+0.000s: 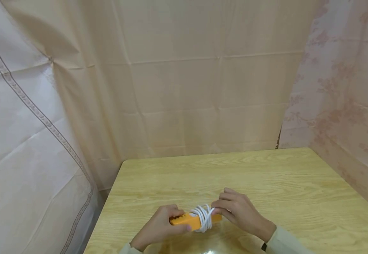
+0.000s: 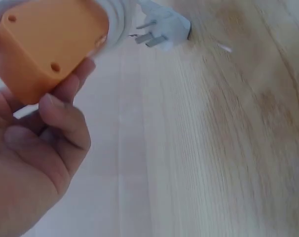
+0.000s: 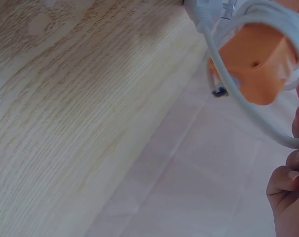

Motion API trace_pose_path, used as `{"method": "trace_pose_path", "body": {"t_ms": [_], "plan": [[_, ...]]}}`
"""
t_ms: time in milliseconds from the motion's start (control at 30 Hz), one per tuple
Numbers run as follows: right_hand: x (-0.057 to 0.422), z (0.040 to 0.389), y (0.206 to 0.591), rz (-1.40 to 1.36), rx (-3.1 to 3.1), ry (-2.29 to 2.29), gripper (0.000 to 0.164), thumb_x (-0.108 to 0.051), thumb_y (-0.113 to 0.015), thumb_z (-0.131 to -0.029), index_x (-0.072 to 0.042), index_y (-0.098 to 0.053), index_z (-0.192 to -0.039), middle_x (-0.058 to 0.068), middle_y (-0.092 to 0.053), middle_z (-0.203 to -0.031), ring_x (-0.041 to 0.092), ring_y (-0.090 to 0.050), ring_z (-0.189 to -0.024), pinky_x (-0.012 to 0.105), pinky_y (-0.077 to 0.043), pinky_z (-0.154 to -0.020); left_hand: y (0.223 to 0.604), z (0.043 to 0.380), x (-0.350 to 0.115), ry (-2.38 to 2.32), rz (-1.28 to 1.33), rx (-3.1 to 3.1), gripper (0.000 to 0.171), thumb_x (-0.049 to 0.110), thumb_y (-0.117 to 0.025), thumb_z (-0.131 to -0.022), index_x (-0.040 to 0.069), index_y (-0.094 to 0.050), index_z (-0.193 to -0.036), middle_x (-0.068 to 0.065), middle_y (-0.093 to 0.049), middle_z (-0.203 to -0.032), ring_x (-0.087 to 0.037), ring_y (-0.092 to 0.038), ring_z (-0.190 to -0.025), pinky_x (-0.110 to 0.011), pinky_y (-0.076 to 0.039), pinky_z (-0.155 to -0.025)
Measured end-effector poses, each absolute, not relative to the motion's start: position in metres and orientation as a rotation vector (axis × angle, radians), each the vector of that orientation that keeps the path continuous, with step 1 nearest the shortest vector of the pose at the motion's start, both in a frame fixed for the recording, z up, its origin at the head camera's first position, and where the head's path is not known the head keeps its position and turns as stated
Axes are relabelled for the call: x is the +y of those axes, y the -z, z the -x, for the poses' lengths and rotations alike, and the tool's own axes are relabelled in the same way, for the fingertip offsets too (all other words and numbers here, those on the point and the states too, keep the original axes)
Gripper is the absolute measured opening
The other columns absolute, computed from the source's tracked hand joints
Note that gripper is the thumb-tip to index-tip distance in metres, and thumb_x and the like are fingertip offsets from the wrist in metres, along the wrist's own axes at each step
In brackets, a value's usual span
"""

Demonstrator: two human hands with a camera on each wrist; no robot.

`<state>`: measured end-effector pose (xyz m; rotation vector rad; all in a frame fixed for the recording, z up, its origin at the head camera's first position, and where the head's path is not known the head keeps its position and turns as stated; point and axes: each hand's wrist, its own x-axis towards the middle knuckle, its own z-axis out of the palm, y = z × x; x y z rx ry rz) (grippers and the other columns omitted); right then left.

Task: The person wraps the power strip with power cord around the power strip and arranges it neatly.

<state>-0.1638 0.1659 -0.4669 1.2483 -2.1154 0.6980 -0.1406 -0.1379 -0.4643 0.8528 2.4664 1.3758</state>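
An orange power strip is held over the near part of the table, with a white cord wound in several loops round its middle. My left hand grips the strip's left end, thumb along the near side; the left wrist view shows the fingers bent round its orange casing. The right hand pinches the cord near the strip's right end. In the right wrist view a length of cord runs from the plug to those fingers. The white three-pin plug hangs beside the loops, its metal pins exposed.
The light wood-grain table spreads out beyond and to both sides of the hands. A beige curtain hangs behind its far edge. Pale sheets flank it, a white one at left and a flowered one at right.
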Motion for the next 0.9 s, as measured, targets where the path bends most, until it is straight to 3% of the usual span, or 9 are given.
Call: {"method": "trace_pose_path", "body": {"t_ms": [167, 467, 900], "plan": [[0.1664, 0.1640, 0.4670, -1.267, -2.106, -0.722, 0.019, -0.037, -0.066, -0.098, -0.022, -0.078, -0.096, -0.018, -0.062, -0.084, -0.002, -0.042, -0.073, 0.006, -0.035, -0.063, 0.4641, 0.1405, -0.1396, -1.421, -0.876, 2.315, 0.030, 0.034, -0.079, -0.091, 0.010, -0.079, -0.109, 0.006, -0.060, -0.080, -0.002, -0.052, -0.067, -0.018, -0.046, -0.057], [0.1663, 0.1636, 0.4655, -1.342, -2.012, -0.746, 0.013, -0.032, -0.070, -0.097, -0.020, -0.076, -0.094, -0.016, -0.062, -0.086, -0.002, -0.044, -0.072, 0.006, -0.036, -0.063, 0.4651, 0.1406, -0.1404, -1.393, -0.920, 2.275, 0.021, 0.032, -0.079, -0.091, 0.014, -0.078, -0.102, 0.009, -0.051, -0.075, -0.001, -0.046, -0.063, -0.017, -0.041, -0.055], [0.1675, 0.1641, 0.4671, -1.363, -1.990, -0.773, 0.011, -0.028, -0.069, -0.098, -0.019, -0.076, -0.098, -0.015, -0.063, -0.087, -0.003, -0.045, -0.072, 0.004, -0.036, -0.064, 0.4604, 0.1420, -0.1453, -1.378, -0.955, 2.269, 0.021, 0.031, -0.078, -0.092, 0.016, -0.079, -0.106, 0.008, -0.055, -0.077, 0.000, -0.046, -0.063, -0.016, -0.040, -0.055]]}}
